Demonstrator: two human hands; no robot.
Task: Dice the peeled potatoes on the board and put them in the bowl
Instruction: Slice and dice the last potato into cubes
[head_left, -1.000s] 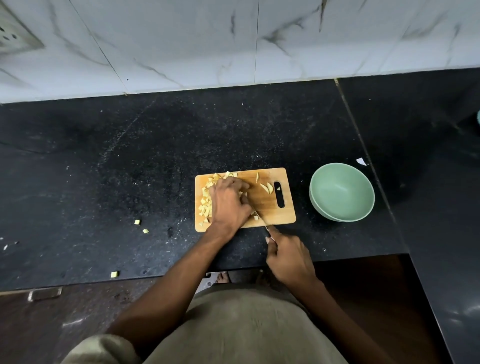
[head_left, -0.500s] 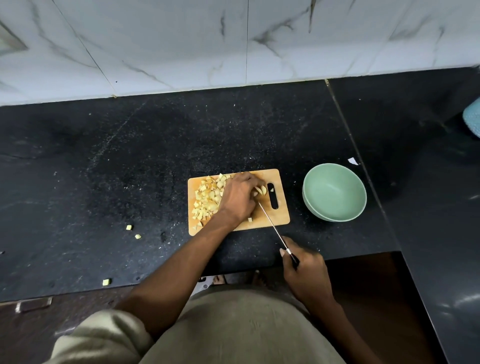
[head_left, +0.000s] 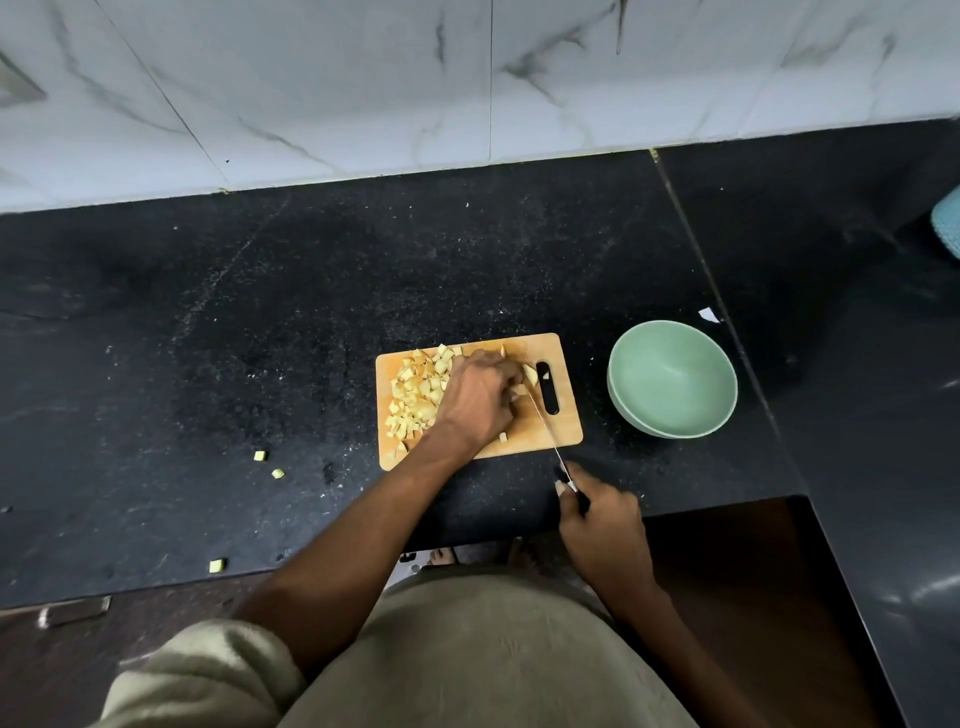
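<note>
Dicing step, near its end by my reading. My left hand (head_left: 480, 397) lies fingers-curled over the last uncut potato pieces (head_left: 524, 382) at the right part of the board (head_left: 563, 434), pinning them beside the handle slot. My right hand (head_left: 597, 525) grips the knife (head_left: 548, 436) by its handle off the board's near edge; blade runs up to the pieces just by my left fingertips. Next move, as I judge it: cut w/ fingertips tucked back, then sweep all into the bowl (head_left: 672, 379).

Diced potato (head_left: 415, 395): pale yellow, small irregular cubes, heaped on board's left half. Bowl is green, empty, standing right of board, apart from it. Stray cubes (head_left: 260, 455) lie on the counter (head_left: 208, 338), well left of the board.
</note>
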